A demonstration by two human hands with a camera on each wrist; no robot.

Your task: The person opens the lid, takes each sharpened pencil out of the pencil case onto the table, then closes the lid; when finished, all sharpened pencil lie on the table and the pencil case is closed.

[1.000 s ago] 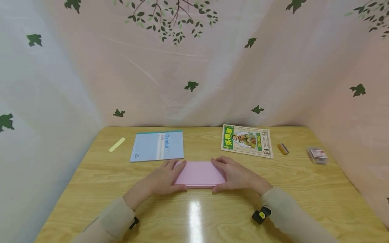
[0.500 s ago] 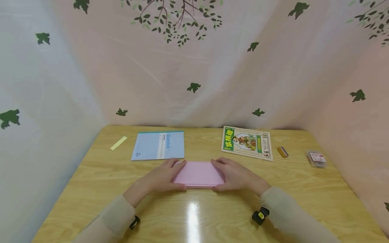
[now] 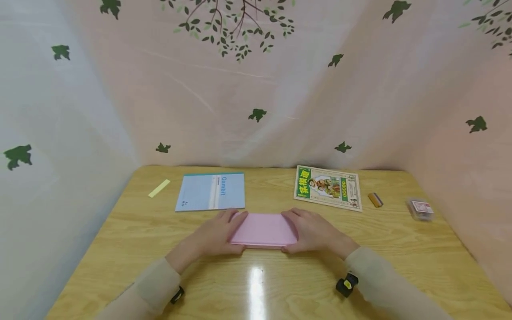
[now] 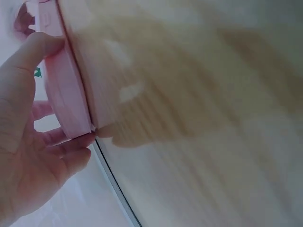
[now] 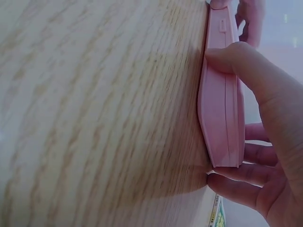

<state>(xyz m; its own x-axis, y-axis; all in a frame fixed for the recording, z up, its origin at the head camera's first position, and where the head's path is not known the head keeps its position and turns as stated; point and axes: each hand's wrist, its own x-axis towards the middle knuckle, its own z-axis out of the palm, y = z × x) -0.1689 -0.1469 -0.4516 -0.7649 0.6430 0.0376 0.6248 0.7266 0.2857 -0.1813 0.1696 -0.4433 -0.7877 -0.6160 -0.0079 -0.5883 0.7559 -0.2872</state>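
Note:
A flat pink plastic case lies on the wooden table in the head view, between both hands. My left hand grips its left end, fingers at the far side and thumb at the front edge. At the right end, my right hand holds it the same way. The right wrist view shows the side of the pink case with a seam along it and a small slot-like mark; the right thumb presses this side. In the left wrist view, the left thumb and fingers hold the pink case. Its inside is hidden.
Behind the case lie a blue notebook and an illustrated booklet. A yellow strip is at the far left. A small orange-and-blue object and a clear box with a label sit on the right. A patterned cloth borders the table.
The head view has shifted slightly. Both hands keep hold of the case; the thumbs now sit a little lower at its front edge, with more of the top's front corners showing.

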